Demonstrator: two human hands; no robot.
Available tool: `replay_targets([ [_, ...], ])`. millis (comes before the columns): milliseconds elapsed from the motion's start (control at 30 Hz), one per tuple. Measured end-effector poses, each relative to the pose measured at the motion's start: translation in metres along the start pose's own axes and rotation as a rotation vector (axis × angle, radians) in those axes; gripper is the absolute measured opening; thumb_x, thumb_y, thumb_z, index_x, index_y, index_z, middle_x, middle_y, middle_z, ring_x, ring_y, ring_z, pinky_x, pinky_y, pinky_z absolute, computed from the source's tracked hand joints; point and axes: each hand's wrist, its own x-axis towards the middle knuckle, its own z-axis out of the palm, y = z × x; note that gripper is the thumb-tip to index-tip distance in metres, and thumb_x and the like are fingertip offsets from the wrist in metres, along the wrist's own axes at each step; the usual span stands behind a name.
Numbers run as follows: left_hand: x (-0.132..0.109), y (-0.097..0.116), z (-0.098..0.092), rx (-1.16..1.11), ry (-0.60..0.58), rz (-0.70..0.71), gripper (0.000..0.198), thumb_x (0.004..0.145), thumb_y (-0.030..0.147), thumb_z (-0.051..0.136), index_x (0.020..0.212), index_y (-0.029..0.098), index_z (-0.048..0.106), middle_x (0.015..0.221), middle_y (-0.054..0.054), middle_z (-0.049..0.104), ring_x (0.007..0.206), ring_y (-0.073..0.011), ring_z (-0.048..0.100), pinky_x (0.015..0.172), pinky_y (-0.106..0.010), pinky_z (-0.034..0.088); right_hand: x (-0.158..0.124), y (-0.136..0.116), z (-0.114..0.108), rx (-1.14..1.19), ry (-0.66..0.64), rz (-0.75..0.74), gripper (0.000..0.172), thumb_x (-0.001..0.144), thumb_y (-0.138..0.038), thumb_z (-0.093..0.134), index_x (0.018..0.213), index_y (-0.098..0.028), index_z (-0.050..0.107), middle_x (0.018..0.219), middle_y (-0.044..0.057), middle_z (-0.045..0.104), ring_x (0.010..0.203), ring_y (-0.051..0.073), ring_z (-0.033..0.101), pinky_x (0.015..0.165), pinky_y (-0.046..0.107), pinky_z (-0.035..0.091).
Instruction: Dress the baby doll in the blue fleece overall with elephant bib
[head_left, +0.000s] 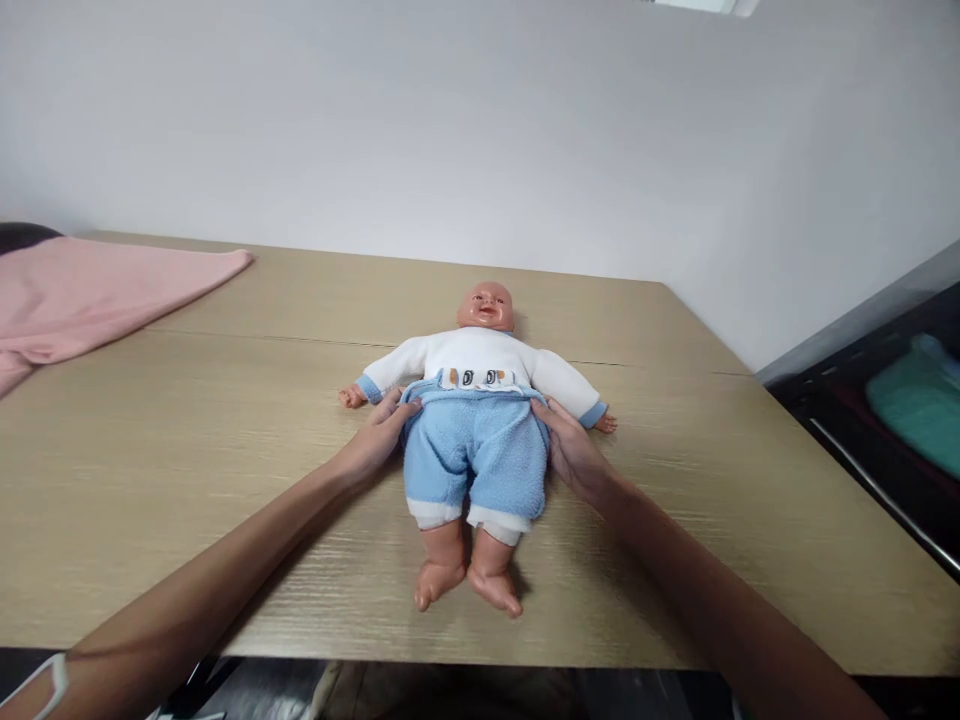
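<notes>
A baby doll (486, 304) lies on its back on the wooden table, head away from me and bare feet toward me. It wears a white top (480, 350) with blue cuffs and blue fleece pants (474, 440) with white hems. My left hand (381, 432) grips the pants' waistband at the left side, thumb on top and fingers partly hidden beneath. On the opposite side, my right hand (570, 445) pinches the same waistband, its fingers partly behind the cloth. The waistband lies over the lower edge of the top, just below a printed strip.
A pink cloth (105, 295) spreads over the table's back left corner. The tabletop (225, 450) reaches to a pale wall behind. Beyond its right edge sits a dark object with a green, bag-like thing (919, 400) on it.
</notes>
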Motion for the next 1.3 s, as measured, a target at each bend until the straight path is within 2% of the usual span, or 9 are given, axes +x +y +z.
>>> replay_targets([
  [200,0.019,-0.004,-0.002,-0.151,-0.092,0.061,0.050,0.087,0.064,0.089,0.116,0.024,0.081,0.131,-0.009,0.081,0.133,-0.0354,0.069,0.122,-0.043,0.048,0.019,-0.004,-0.013,-0.131,-0.111,-0.122,0.038,0.088,-0.061,0.087,0.104,-0.029,0.073,0.103,-0.001,0.074,0.104,0.024,0.069,0.102,0.037,0.055],
  [400,0.017,0.007,-0.022,0.179,-0.146,0.280,0.038,0.097,0.056,0.082,0.115,0.025,0.071,0.110,-0.002,0.070,0.105,-0.0243,0.066,0.095,-0.033,0.051,0.002,-0.027,-0.014,-0.565,-0.149,-0.350,0.028,0.099,-0.051,0.075,0.093,-0.026,0.065,0.087,-0.001,0.060,0.084,0.022,0.057,0.084,0.036,0.049],
  [567,0.021,0.036,-0.019,0.478,-0.129,0.516,0.031,0.100,0.051,0.079,0.110,0.023,0.070,0.111,-0.005,0.069,0.106,-0.0240,0.064,0.098,-0.034,0.049,-0.003,-0.055,0.011,-0.965,-0.103,-0.722,0.013,0.099,-0.036,0.072,0.097,-0.025,0.065,0.099,0.006,0.066,0.096,0.027,0.060,0.093,0.042,0.047],
  [700,0.043,0.041,-0.010,0.273,-0.127,0.308,0.043,0.101,0.065,0.072,0.110,0.025,0.061,0.076,0.005,0.055,0.067,-0.0160,0.049,0.064,-0.027,0.038,0.029,-0.058,0.028,-0.723,-0.114,-0.465,0.024,0.100,-0.050,0.067,0.098,-0.027,0.060,0.085,0.000,0.063,0.080,0.023,0.058,0.082,0.038,0.048],
  [767,0.052,0.037,-0.007,0.188,-0.078,0.179,0.053,0.094,0.074,0.074,0.108,0.024,0.061,0.073,0.006,0.055,0.065,-0.0158,0.047,0.061,-0.027,0.034,0.045,-0.053,0.027,-0.541,-0.067,-0.290,0.035,0.090,-0.059,0.075,0.100,-0.028,0.062,0.087,-0.001,0.067,0.084,0.024,0.062,0.084,0.037,0.051],
  [867,0.053,0.027,-0.008,0.193,-0.065,0.131,0.056,0.092,0.075,0.076,0.102,0.021,0.067,0.083,0.000,0.063,0.077,-0.0188,0.055,0.069,-0.029,0.040,0.053,-0.043,0.015,-0.465,-0.011,-0.201,0.044,0.075,-0.061,0.089,0.094,-0.026,0.068,0.098,0.002,0.074,0.100,0.027,0.066,0.099,0.040,0.051],
  [1033,0.035,0.014,-0.019,0.257,-0.104,0.203,0.037,0.095,0.057,0.079,0.100,0.021,0.073,0.099,-0.004,0.070,0.097,-0.0255,0.061,0.086,-0.034,0.045,0.027,-0.020,-0.011,-0.398,0.016,-0.129,0.037,0.080,-0.060,0.087,0.086,-0.026,0.075,0.099,0.004,0.078,0.108,0.032,0.067,0.112,0.046,0.050],
  [1167,0.030,0.008,-0.017,0.095,-0.044,0.107,0.036,0.091,0.056,0.082,0.101,0.022,0.078,0.110,-0.007,0.076,0.114,-0.0321,0.064,0.097,-0.037,0.050,0.016,0.001,-0.014,-0.243,0.052,-0.089,0.044,0.089,-0.068,0.077,0.112,-0.031,0.075,0.118,0.004,0.081,0.118,0.031,0.073,0.115,0.047,0.054],
  [1300,0.038,0.005,-0.004,-0.194,-0.058,0.035,0.046,0.091,0.060,0.087,0.116,0.023,0.077,0.122,-0.009,0.079,0.119,-0.0306,0.069,0.101,-0.037,0.055,0.025,0.006,-0.008,-0.020,0.070,-0.047,0.058,0.084,-0.069,0.086,0.127,-0.035,0.070,0.125,0.002,0.081,0.128,0.031,0.073,0.117,0.047,0.057],
])
